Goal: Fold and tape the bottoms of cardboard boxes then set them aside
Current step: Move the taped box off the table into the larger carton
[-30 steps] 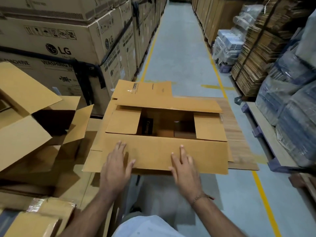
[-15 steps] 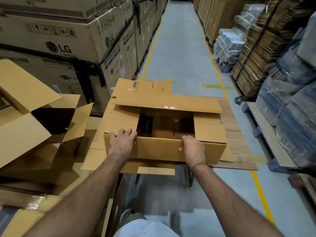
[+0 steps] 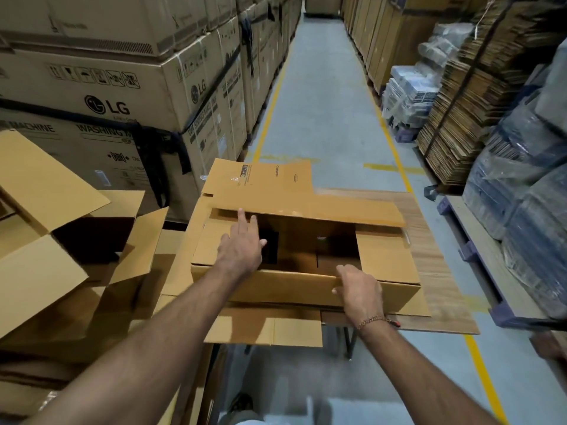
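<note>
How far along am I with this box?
Done: the box stands opened on the table, both end flaps folded in. In hand: your left hand reaches for the far flap; your right hand grips the near wall. Left: closing the long flaps, taping, setting aside. No tape visible.

Counts: 2 hands, left hand (image 3: 242, 250) and right hand (image 3: 360, 291). 1 box (image 3: 306, 285) on the surface (image 3: 441, 271), 4 flaps visible on top. 1 flat sheet (image 3: 260, 176) behind the box. 1 bracelet (image 3: 372, 321). Open boxes (image 3: 61, 240) at left: at least 2, exact number unclear. LG cartons (image 3: 107, 87): 2 labelled in the nearest stack, 2 yellow floor lines (image 3: 395, 154).
</note>
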{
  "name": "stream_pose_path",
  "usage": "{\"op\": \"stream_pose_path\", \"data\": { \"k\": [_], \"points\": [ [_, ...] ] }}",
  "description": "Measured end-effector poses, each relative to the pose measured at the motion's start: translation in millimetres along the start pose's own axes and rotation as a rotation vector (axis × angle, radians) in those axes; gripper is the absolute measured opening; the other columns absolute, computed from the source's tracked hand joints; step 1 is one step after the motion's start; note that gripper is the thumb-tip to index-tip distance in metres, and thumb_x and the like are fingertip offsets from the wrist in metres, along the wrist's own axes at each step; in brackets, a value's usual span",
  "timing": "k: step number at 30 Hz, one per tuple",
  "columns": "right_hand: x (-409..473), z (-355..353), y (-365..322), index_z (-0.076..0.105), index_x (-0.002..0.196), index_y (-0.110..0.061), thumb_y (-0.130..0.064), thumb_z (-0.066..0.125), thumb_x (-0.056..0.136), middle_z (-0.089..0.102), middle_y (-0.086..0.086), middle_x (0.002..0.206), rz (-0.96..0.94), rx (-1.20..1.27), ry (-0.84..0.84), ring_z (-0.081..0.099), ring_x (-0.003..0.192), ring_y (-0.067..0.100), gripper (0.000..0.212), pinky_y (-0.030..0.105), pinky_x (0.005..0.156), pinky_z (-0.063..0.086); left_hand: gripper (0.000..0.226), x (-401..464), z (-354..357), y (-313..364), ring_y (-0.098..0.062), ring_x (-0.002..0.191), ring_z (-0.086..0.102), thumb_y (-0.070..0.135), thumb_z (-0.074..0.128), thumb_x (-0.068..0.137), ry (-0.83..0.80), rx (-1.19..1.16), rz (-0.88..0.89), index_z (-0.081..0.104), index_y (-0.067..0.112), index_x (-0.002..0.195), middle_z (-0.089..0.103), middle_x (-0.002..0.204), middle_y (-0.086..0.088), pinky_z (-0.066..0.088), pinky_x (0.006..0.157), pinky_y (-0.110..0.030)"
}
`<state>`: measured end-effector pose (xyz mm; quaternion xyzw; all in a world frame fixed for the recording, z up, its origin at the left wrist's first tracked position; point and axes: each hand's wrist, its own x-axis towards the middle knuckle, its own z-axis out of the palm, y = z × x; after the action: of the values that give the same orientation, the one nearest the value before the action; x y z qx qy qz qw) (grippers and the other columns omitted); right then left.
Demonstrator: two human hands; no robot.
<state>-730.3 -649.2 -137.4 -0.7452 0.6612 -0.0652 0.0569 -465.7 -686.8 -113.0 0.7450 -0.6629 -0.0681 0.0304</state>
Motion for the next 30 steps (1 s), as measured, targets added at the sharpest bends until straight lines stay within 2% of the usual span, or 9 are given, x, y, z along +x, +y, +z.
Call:
{"op": "stream_pose_path", "data": {
  "k": [5,10,12,14,16,18,23,27,30],
  "points": [
    [5,4,6,0.058,0.116,-0.028,-0.023,0.069,0.097,0.061,-0.007,0.111,-0.028,-0.019,-0.069,0.064,0.096,0.014,0.023,0.032,0.089,0.057,0.084,60,-11,11,-0.035,0.153,0.024,0.039,0.052,0.107,0.213,0.071,0.03,0.001,0.01,0.167,-0.03,0.168,-0.019,0.053,0.102,-0.042],
    [12,7,10,0.056,0.117,-0.028,-0.025,0.067,0.099,0.057,-0.004,0.11,-0.042,-0.042,-0.107,0.065,0.087,0.017,0.021,0.034,0.081,0.059,0.103,129,-30,17,-0.04,0.159,-0.01,0.043,0.059,0.103,0.094,0.128,0.067,-0.016,0.007,0.163,-0.049,0.156,-0.019,0.025,0.125,-0.052],
    [12,11,10,0.056,0.118,-0.028,-0.025,0.068,0.098,0.056,-0.003,0.109,-0.022,-0.054,-0.102,0.065,0.081,0.016,0.024,0.033,0.076,0.06,0.1,154,-34,13,-0.038,0.16,-0.005,0.043,0.056,0.104,-0.015,0.146,0.089,-0.016,0.011,0.164,-0.032,0.167,-0.017,0.017,0.128,-0.055],
    [11,14,8,0.055,0.116,-0.027,-0.022,0.069,0.097,0.054,-0.004,0.107,0.0,-0.037,-0.097,0.063,0.077,0.015,0.024,0.032,0.071,0.059,0.084,176,-32,11,-0.037,0.157,0.018,0.044,0.054,0.105,-0.121,0.211,0.104,0.006,0.014,0.166,0.004,0.174,-0.014,0.023,0.125,-0.056],
    [13,17,9,0.055,0.113,-0.027,-0.019,0.069,0.096,0.052,-0.004,0.106,0.012,-0.009,-0.116,0.065,0.074,0.017,0.024,0.033,0.067,0.058,0.057,191,-25,15,-0.034,0.143,0.038,0.046,0.053,0.105,-0.182,0.288,0.113,0.038,0.018,0.153,0.04,0.16,-0.012,0.033,0.116,-0.054],
    [12,20,11,0.054,0.111,-0.027,-0.015,0.071,0.093,0.05,-0.004,0.105,0.031,-0.011,-0.137,0.064,0.072,0.018,0.028,0.033,0.063,0.054,0.035,200,-18,21,-0.03,0.128,0.052,0.039,0.052,0.107,-0.176,0.345,0.142,0.057,0.02,0.136,0.06,0.137,-0.01,0.042,0.107,-0.047],
    [10,20,5,0.053,0.091,-0.027,-0.018,0.066,0.094,0.046,-0.005,0.085,0.063,-0.035,-0.123,0.058,0.063,0.02,0.016,0.032,0.054,0.036,0.021,210,3,18,-0.025,0.104,0.066,0.02,0.05,0.108,-0.05,0.373,0.205,0.065,0.023,0.122,0.07,0.112,-0.005,0.054,0.091,-0.04],
    [17,20,0,0.049,0.085,-0.031,-0.022,0.068,0.096,0.037,-0.01,0.079,0.084,-0.06,-0.11,0.059,0.062,0.018,0.023,0.029,0.053,0.031,0.025,216,15,3,-0.026,0.103,0.066,0.024,0.048,0.11,-0.004,0.308,0.252,0.064,0.026,0.128,0.071,0.114,-0.006,0.056,0.091,-0.043],
    [16,18,-5,0.057,0.087,-0.027,-0.021,0.071,0.093,0.05,-0.008,0.077,0.096,-0.079,-0.112,0.062,0.06,0.018,0.017,0.027,0.051,0.03,0.028,215,10,1,-0.027,0.107,0.066,0.027,0.046,0.111,-0.024,0.318,0.278,0.061,0.027,0.135,0.07,0.121,-0.007,0.055,0.092,-0.042]
  ]
}}
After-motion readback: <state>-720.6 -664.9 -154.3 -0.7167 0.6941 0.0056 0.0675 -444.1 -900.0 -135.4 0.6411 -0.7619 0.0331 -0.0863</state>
